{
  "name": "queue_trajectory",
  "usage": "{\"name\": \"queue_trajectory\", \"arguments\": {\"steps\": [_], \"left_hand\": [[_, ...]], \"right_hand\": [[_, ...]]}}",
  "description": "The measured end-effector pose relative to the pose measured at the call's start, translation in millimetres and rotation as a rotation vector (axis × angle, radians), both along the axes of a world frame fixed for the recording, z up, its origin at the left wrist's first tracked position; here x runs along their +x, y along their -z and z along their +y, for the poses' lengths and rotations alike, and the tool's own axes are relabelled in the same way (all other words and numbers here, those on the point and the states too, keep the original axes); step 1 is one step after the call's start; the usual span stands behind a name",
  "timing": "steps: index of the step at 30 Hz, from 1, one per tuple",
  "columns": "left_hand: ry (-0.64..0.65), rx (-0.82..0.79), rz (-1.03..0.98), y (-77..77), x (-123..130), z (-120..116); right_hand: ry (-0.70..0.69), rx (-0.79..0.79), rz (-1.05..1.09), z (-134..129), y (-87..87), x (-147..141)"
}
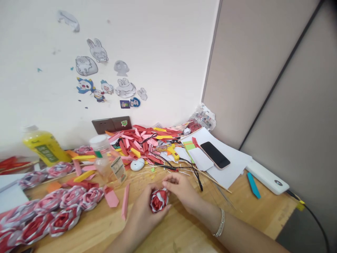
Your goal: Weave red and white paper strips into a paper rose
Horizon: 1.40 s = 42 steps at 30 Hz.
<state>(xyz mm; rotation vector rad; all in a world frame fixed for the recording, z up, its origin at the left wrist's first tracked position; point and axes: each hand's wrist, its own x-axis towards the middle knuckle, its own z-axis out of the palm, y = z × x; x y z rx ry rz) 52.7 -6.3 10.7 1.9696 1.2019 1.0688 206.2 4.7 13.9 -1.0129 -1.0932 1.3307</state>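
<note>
A red and white paper rose sits in my left hand, whose fingers and thumb curl around its sides above the wooden table. My right hand is closed at the rose's upper right edge, thumb and fingertips pinched together at its outer petals. Whatever strip lies between those fingertips is too small to make out clearly. Loose folded pink paper strips lie to the left of my hands. Several finished paper roses, in red, pink and white, stand grouped at the left of the table.
A heap of folded paper strips lies along the wall. Nearby are a yellow glue gun, a clear jar, a yellow bottle and a white mouse. At the right lie a phone, white paper and a power strip.
</note>
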Motion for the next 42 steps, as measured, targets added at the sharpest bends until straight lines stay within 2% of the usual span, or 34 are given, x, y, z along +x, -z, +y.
{"name": "queue_trajectory", "arguments": {"steps": [6,10,13,18,22,27,32,38,42], "left_hand": [[-0.023,0.05,-0.031,-4.4,0,0],[-0.032,0.081,-0.068,2.4,1,2],[-0.004,0.131,-0.051,8.6,2,2],[0.007,0.161,0.0,13.4,5,1],[0.039,0.145,-0.003,10.4,7,1],[0.034,0.167,0.017,4.3,9,3],[0.024,0.05,0.03,4.2,9,6],[0.042,0.004,0.041,-1.1,11,3],[0.026,0.004,0.02,-2.3,11,2]], "right_hand": [[-0.081,-0.048,0.167,-4,-2.1,-1],[-0.114,-0.148,0.256,-3,2.5,-3],[-0.096,-0.154,0.278,-3,4.0,-3],[0.0,-0.035,0.076,-1,2.6,-3],[0.027,-0.043,0.027,1,2.7,-2],[-0.033,-0.061,-0.006,2,3.0,0],[-0.035,-0.059,-0.08,4,4.7,4],[0.055,0.084,-0.361,3,3.6,3],[0.1,0.249,-0.621,-1,-2.3,1]]}}
